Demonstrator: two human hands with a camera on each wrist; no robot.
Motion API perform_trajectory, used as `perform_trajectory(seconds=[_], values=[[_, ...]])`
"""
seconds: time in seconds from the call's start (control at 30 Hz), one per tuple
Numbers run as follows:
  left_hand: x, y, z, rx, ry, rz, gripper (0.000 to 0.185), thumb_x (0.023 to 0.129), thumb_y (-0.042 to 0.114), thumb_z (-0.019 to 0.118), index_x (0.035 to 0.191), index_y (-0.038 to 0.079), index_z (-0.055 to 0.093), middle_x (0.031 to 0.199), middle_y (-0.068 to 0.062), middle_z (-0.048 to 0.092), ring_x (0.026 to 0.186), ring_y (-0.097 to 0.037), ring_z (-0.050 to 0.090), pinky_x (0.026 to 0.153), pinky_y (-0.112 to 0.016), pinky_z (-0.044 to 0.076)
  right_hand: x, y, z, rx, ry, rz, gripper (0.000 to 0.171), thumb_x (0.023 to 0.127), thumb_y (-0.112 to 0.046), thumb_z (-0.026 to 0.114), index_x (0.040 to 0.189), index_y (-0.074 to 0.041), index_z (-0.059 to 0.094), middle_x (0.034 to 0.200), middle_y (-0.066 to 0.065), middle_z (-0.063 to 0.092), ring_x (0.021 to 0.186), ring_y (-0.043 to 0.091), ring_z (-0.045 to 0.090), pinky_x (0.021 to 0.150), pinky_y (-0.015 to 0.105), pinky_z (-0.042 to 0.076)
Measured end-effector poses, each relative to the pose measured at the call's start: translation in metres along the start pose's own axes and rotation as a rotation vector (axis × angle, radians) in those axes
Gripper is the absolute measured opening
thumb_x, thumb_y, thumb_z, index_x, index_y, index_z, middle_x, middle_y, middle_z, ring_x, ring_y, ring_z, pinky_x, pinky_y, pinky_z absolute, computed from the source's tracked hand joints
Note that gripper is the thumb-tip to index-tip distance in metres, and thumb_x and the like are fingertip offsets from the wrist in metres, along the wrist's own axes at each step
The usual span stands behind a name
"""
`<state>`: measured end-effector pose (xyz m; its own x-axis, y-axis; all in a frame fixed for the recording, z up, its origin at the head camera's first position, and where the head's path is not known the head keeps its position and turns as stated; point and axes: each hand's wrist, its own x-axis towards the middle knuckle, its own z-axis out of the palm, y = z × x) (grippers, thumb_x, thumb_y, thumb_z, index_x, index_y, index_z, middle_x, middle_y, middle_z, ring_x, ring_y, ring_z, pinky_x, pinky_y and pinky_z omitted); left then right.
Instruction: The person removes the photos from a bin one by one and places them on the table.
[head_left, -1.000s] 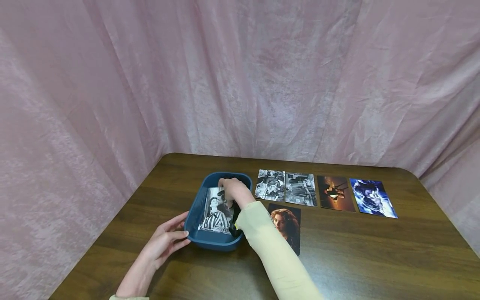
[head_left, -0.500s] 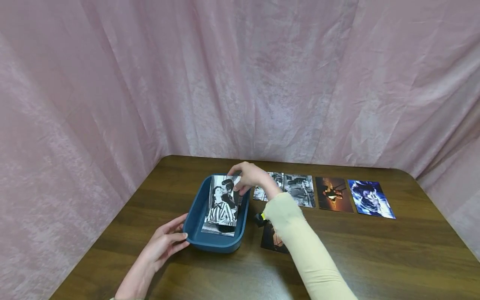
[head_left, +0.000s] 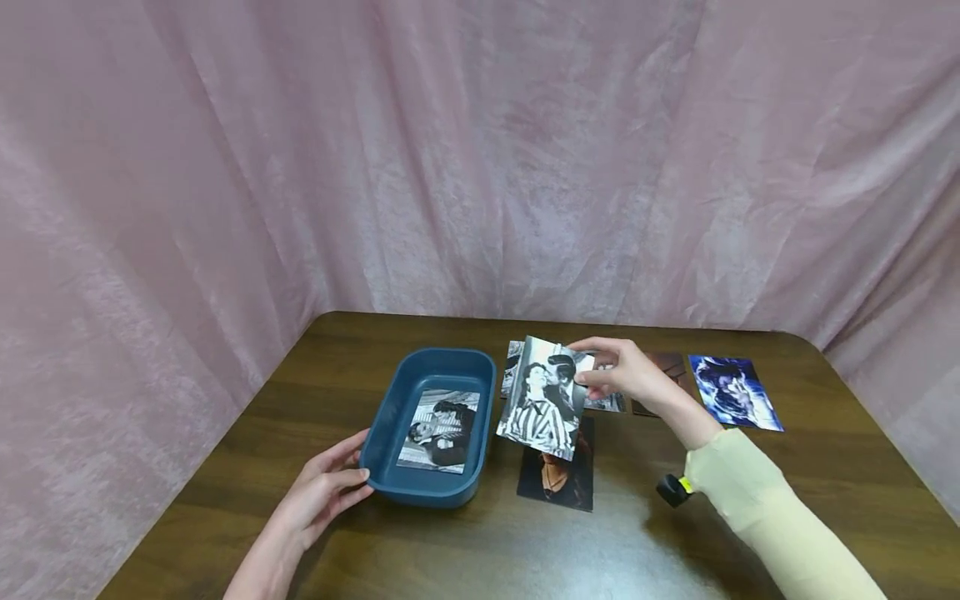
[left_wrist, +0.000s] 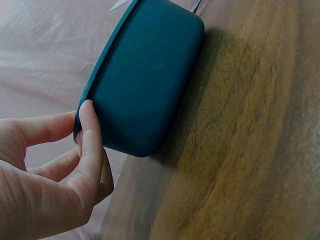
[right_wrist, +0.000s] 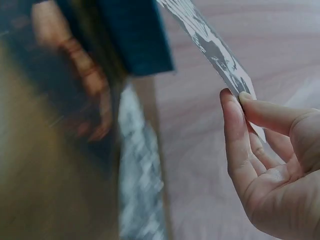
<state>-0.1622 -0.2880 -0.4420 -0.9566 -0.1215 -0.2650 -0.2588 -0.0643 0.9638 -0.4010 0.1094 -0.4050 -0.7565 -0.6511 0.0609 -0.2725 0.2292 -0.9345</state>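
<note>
The right hand [head_left: 626, 375] pinches a glossy black-and-white photo print of a couple [head_left: 543, 400] by its top corner, thumb against fingertips [right_wrist: 234, 112], so the sheet hangs tilted above the dark wooden worktop [head_left: 675, 533], just right of the blue plastic tub [head_left: 390, 417]. The left hand [head_left: 322, 492] rests relaxed fingers on the tub's near corner, apparently steadying it. Another print [head_left: 441, 429] lies inside; further prints lie in a row behind.
</note>
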Motion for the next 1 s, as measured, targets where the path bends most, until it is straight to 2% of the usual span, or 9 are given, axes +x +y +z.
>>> perform_trajectory(seconds=[0.2,0.43,0.6,0.83,1.0], values=[[-0.002,0.001,-0.001,-0.006,0.022,-0.005,0.07,0.093,0.001,0.055,0.156,0.007,0.026,0.112,0.001,0.048,0.094,-0.009,0.063,0.084,-0.024,0.057,-0.042,0.041,-0.02,-0.054,0.011,0.05,0.054,0.09,-0.012,0.071,0.139,0.002,0.052,0.074,0.005,0.057,0.066,0.017,0.066,0.064,0.04,0.061],[-0.001,0.0,-0.002,-0.014,0.019,-0.004,0.07,0.094,0.001,0.056,0.156,0.007,0.026,0.113,0.0,0.05,0.094,-0.009,0.064,0.084,-0.023,0.058,-0.077,0.068,-0.041,-0.144,0.013,0.133,0.053,0.09,-0.013,0.07,0.137,0.004,0.053,0.078,0.007,0.057,0.065,0.012,0.061,0.06,0.032,0.059],[0.001,-0.001,-0.002,-0.01,0.018,-0.005,0.069,0.094,0.002,0.055,0.156,0.007,0.026,0.112,0.0,0.049,0.095,-0.009,0.064,0.084,-0.024,0.057,-0.086,0.074,-0.04,-0.24,0.047,0.162,0.05,0.087,-0.011,0.072,0.132,0.004,0.058,0.076,0.004,0.054,0.066,0.012,0.058,0.058,0.029,0.056],[0.003,-0.003,-0.001,-0.015,0.014,-0.003,0.069,0.094,0.001,0.055,0.157,0.007,0.026,0.112,0.001,0.05,0.095,-0.009,0.064,0.084,-0.024,0.057,-0.088,0.075,-0.033,-0.391,0.144,0.174,0.041,0.082,-0.007,0.076,0.121,0.001,0.067,0.072,0.002,0.049,0.062,0.012,0.051,0.055,0.026,0.053],[0.003,-0.004,-0.001,-0.017,0.016,0.004,0.07,0.093,0.001,0.055,0.156,0.006,0.026,0.112,0.0,0.05,0.095,-0.009,0.064,0.084,-0.024,0.058,-0.089,0.077,-0.026,-0.453,0.207,0.218,0.037,0.079,-0.007,0.078,0.114,0.0,0.069,0.075,0.004,0.051,0.059,0.015,0.051,0.051,0.027,0.049]])
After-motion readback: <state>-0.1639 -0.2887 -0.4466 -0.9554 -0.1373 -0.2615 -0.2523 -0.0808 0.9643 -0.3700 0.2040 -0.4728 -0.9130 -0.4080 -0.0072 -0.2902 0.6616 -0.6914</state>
